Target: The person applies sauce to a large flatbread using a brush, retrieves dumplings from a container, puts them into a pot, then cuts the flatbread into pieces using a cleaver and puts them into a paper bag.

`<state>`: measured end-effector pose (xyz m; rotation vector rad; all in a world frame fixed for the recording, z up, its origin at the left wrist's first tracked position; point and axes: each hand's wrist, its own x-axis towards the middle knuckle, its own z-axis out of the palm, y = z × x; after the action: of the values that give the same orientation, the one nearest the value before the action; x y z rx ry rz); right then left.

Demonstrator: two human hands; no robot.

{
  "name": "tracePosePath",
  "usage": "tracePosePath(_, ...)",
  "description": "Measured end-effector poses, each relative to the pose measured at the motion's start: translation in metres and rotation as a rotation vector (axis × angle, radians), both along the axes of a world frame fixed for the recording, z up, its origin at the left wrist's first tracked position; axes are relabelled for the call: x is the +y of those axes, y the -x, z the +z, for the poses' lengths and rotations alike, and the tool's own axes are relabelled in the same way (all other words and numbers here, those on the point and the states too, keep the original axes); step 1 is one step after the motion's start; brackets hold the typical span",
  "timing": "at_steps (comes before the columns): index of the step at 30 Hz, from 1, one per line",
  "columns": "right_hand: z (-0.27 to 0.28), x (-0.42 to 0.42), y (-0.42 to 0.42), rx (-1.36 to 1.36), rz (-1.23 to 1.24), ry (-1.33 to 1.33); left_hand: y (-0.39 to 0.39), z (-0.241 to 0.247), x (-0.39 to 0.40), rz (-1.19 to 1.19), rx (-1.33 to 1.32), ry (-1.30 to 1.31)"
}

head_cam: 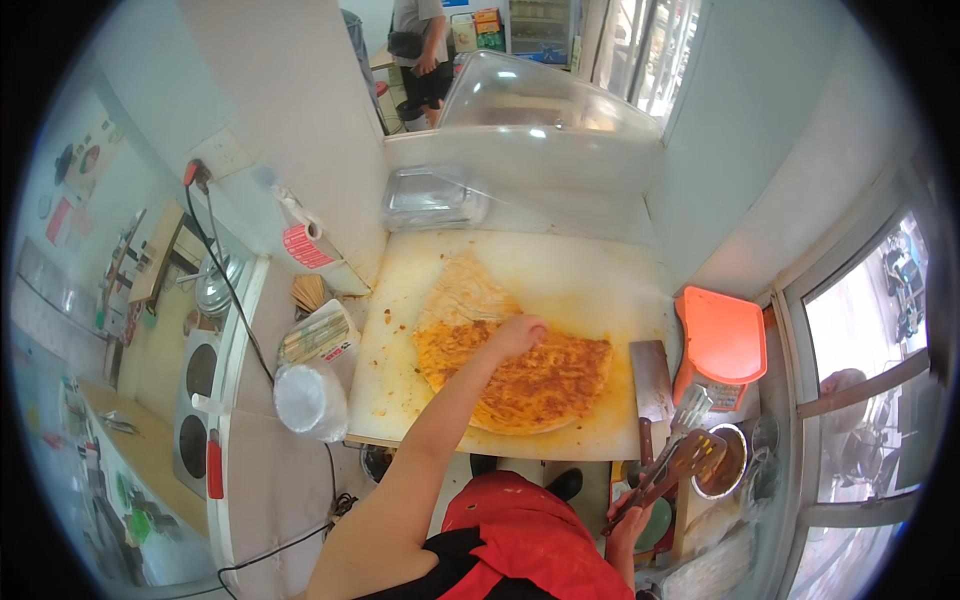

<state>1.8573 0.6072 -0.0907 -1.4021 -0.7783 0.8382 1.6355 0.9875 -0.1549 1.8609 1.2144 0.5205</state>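
Note:
A large flatbread [555, 382] coated with reddish-brown sauce lies on the pale cutting board [390, 367]; its upper left part is bare of sauce. Over its upper middle is my left hand [520, 334], fingers curled; whether it holds or touches anything there is hidden. My right hand [628, 526], at the lower right beyond the board, grips the handles of a slotted spatula [697, 454] and a metal utensil with a slotted silver head [691, 409]. A cleaver [651, 379] rests along the board's right edge, its handle towards me.
Right of the cleaver stand an orange-topped scale [724, 337] and a bowl of sauce [733, 469]. Chopsticks in a box [322, 337] and a plastic-wrapped stack [309, 397] flank the left side. A clear cover [547, 97] rises behind; a person [420, 45] stands beyond it.

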Motion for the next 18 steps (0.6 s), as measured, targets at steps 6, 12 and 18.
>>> tracePosePath(6,-0.013,-0.035,-0.019,0.073,-0.166,0.023,-0.085,0.012,-0.026,-0.077,0.433,-0.573)
tracePosePath(12,-0.023,-0.064,-0.032,0.212,-0.309,0.130,-0.218,-0.013,-0.114,-0.373,0.386,0.034)
tracePosePath(18,-0.014,-0.074,-0.063,0.223,-0.250,0.071,-0.291,-0.046,-0.196,-0.116,0.476,-0.113)
